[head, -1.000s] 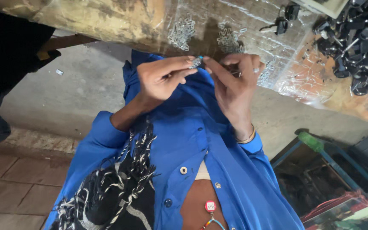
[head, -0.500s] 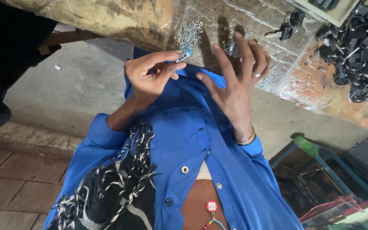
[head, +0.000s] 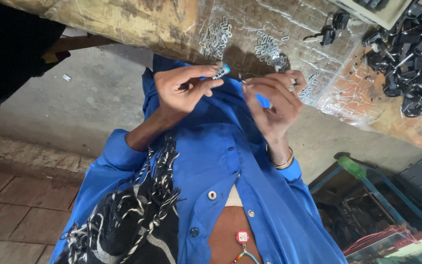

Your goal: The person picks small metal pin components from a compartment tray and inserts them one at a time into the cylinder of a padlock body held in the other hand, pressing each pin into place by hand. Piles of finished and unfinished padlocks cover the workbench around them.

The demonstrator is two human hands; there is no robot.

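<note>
The left hand (head: 184, 88) pinches a small metal piece with a blue tip (head: 221, 72) between thumb and fingertips, holding it just below the edge of the surface (head: 137, 22). At 3 o'clock from it, the right hand (head: 274, 100) is curled with fingertips closed on a tiny thin metal part (head: 242, 78), too small to make out. Both hands hover over the blue shirt (head: 221, 161). On the plastic-covered surface, at 12 o'clock from the hands, lie two heaps of small silvery metal pieces (head: 214, 36). At 2 o'clock sits a pile of black key-like parts (head: 411, 58). A black fringed scarf (head: 133, 220) hangs at 7 o'clock.
</note>
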